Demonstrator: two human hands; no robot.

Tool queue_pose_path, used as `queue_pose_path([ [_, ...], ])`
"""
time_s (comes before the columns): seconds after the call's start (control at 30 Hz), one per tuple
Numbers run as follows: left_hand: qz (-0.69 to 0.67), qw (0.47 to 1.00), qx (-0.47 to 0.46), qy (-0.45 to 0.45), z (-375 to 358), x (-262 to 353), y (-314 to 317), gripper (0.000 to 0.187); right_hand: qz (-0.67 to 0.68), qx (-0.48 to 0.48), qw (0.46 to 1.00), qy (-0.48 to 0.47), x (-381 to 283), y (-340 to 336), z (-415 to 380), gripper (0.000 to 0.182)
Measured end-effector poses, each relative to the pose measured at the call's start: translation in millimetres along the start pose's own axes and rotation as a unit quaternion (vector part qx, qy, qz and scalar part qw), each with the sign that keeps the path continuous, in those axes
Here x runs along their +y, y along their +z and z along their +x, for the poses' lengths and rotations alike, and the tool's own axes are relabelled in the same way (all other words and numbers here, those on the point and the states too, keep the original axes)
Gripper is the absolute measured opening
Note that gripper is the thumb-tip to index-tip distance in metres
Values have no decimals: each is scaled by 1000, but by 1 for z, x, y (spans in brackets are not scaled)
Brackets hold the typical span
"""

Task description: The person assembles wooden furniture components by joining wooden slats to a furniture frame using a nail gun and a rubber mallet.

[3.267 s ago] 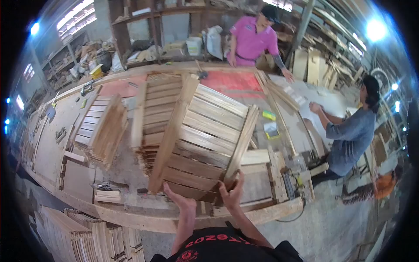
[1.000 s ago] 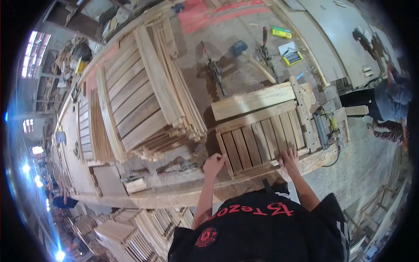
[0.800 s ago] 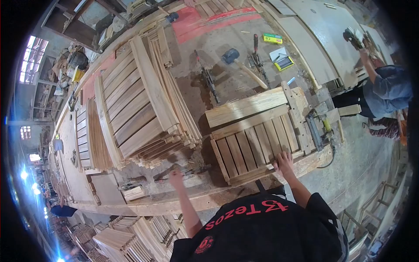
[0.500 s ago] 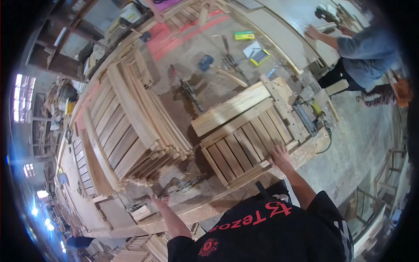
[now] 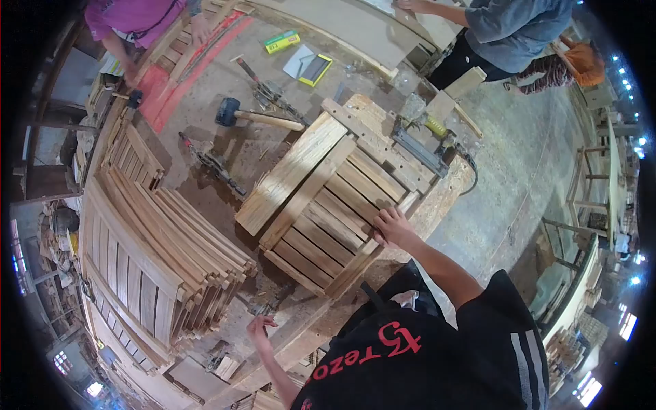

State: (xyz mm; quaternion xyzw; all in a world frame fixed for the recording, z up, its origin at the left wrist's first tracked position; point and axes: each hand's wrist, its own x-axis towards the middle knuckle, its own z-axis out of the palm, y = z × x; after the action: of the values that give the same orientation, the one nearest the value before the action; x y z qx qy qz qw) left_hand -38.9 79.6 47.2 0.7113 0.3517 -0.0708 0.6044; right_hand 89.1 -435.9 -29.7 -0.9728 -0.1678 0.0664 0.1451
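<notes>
A slatted wooden panel (image 5: 321, 236) lies on the workbench in front of me, with a wide pale board (image 5: 294, 178) along its far side. My right hand (image 5: 391, 227) grips the panel's near rail, fingers over the top of the wood. Down by the bench's front edge, my left hand (image 5: 260, 328) is held with its fingers apart and nothing visible in it. A metal clamp (image 5: 272, 302) lies just beyond that hand. To the left rises a tall stack of similar slatted panels (image 5: 137, 273).
Beyond the panel lie a mallet (image 5: 227, 113), bar clamps (image 5: 212, 164), a yellow-green box (image 5: 282, 42) and a yellow-edged pad (image 5: 314, 70). A nail gun (image 5: 420, 150) sits at the right corner. A person in purple (image 5: 137, 20) and one in grey (image 5: 512, 34) stand across the bench.
My view has turned, so the bench appears rotated and shifted left. My left hand has lifted away from beside the clamp, its fingers now extended. My right hand stays on the panel's rail.
</notes>
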Motion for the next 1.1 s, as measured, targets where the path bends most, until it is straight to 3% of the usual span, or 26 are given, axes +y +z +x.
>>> queue_pose_path([
  [0.03, 55, 997, -52, 4, 1, 15, 10, 40, 1, -1, 1000, -1, -1, 0, 1, 33],
  [0.07, 23, 1000, -1, 3, -6, 37, 20, 38, 0, 0, 1000, 0, -1, 0, 1, 33],
  [0.17, 118, 981, -152, -23, -14, 43, 21, 36, 2, -25, 999, 19, 2, 2, 2, 34],
  [0.2, 177, 974, -134, -44, -9, 25, 9, 37, 9, -30, 999, 19, 1, 1, 1, 34],
  [0.3, 234, 964, -100, 72, 2, 5, 18, 38, 7, -21, 1000, 20, 1, 0, 3, 33],
  [0.4, 390, 903, -60, 169, -2, 16, 46, 36, 1, -10, 1000, 21, -1, 1, 2, 33],
  [0.5, 381, 897, -19, 223, 10, 17, 96, 31, 21, 28, 999, 0, -3, -7, 6, 29],
  [0.6, 440, 877, 70, 182, 9, 21, 103, 28, 9, 47, 999, -10, -4, -6, 1, 31],
  [0.63, 436, 875, 88, 190, 4, 16, 99, 29, 54, -52, 997, 26, -7, -14, 3, 35],
  [0.67, 430, 874, 108, 198, 6, 8, 94, 30, 33, -14, 999, 2, -4, -8, 1, 38],
  [0.73, 393, 889, 143, 183, 22, 8, 101, 30, 82, -31, 993, 82, -3, 11, 17, 34],
  [0.8, 339, 918, 161, 125, 13, 16, 107, 29, 291, 17, 940, 179, -15, -16, 77, 30],
  [0.83, 344, 912, 186, 123, 12, 16, 111, 29, 393, 34, 888, 236, -23, -25, 102, 28],
  [0.9, 366, 894, 228, 121, 15, 18, 113, 30, 358, 147, 916, 106, -25, -49, 195, 21],
  [0.97, 344, 900, 243, 115, 16, 24, 116, 25, 367, 270, 890, -21, -32, -97, 306, 19],
  [1.0, 340, 902, 246, 103, 15, 23, 116, 23, 446, 249, 859, 37, -27, -102, 360, 19],
  [1.03, 338, 904, 247, 93, 17, 23, 115, 22, 441, 281, 852, -20, -21, -113, 418, 21],
  [1.07, 351, 895, 259, 93, 18, 21, 115, 21, 344, 306, 888, -9, -16, -126, 470, 23],
  [1.1, 365, 887, 267, 94, 16, 18, 115, 19, 415, 262, 871, -1, -22, -142, 512, 26],
])
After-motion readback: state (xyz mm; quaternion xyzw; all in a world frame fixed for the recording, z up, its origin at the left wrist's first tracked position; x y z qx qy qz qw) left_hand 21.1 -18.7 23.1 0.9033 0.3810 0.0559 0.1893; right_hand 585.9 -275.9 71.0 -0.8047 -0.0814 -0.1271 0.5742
